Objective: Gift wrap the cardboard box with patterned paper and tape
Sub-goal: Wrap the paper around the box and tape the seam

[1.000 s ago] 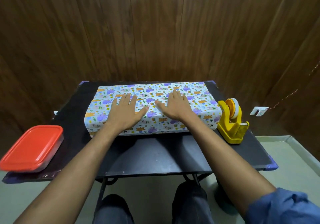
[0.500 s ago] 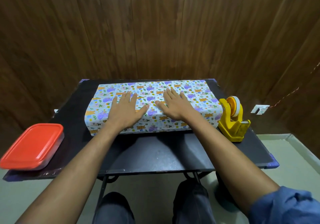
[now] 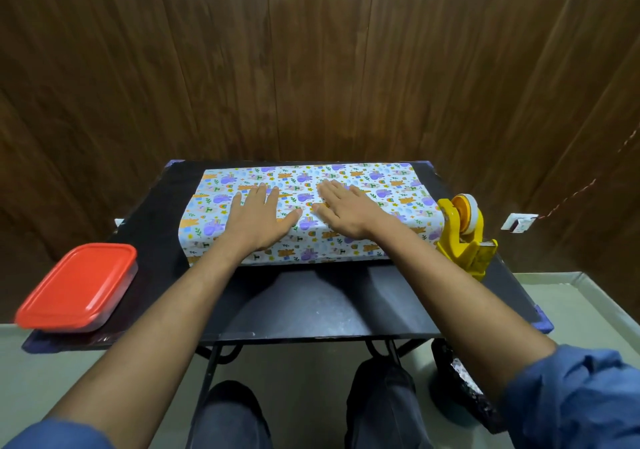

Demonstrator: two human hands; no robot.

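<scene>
A box covered in white patterned paper (image 3: 384,188) with purple and orange figures lies across the back half of the black table (image 3: 311,303). My left hand (image 3: 258,218) lies flat on its top, left of centre, fingers straight. My right hand (image 3: 344,211) presses flat just right of centre, thumbs almost meeting. A yellow tape dispenser (image 3: 464,237) with a roll of clear tape stands at the box's right end. The cardboard itself is hidden under the paper.
A red-lidded plastic container (image 3: 78,287) sits at the table's front left corner. A wood-panelled wall stands close behind the table. My knees show under the front edge. A white wall socket (image 3: 517,222) is at the right.
Both hands stay flat on the wrapped box, with little shift. The view has tilted slightly, so the table sits lower in the frame.
</scene>
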